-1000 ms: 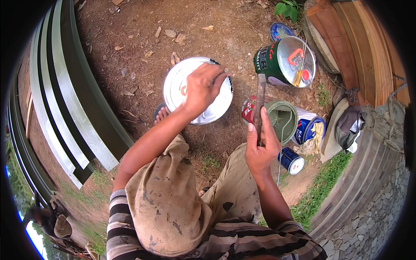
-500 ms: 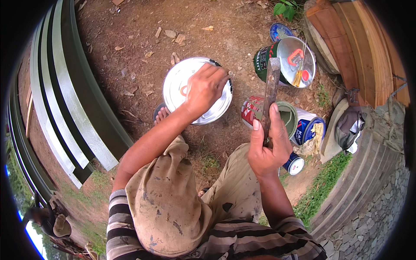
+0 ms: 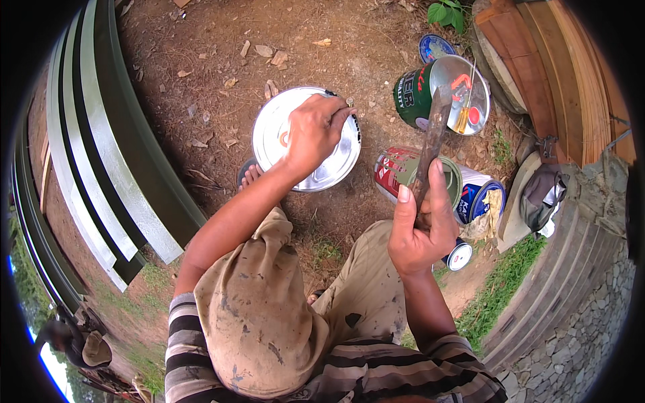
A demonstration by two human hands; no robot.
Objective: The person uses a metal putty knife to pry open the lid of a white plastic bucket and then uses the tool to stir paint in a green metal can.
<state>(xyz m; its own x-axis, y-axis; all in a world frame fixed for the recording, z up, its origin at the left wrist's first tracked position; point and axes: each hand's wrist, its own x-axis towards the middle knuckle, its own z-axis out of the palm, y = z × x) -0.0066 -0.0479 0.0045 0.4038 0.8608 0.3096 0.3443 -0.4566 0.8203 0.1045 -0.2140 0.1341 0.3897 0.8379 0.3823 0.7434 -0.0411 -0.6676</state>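
A large round paint pail (image 3: 269, 124) with a silvery lid stands on the ground in front of me, dark tabs along the right part of its rim. My left hand (image 3: 314, 134) lies across the lid, fingers curled and pinched together by that right rim; what sits between the fingertips is hidden. In my right hand (image 3: 423, 235) is a worn, flat metal bar (image 3: 434, 131), gripped at its lower end between thumb and fingers. It points up and slightly right, apart from the pail. Behind it stands an open red can (image 3: 393, 171) with green paint on it.
A green drum (image 3: 413, 97) with a brush (image 3: 463, 119) on its top is at the far right. Blue cans (image 3: 480, 201) and a rag (image 3: 492, 205) stand nearer. Long metal channels (image 3: 127, 127) curve along the left, stacked planks (image 3: 537, 60) at right. Another person (image 3: 77, 342) is at lower left.
The bar has swung rightward, its upper end lower and farther from the pail. My right hand has shifted slightly right. My left hand has turned a little at the rim.
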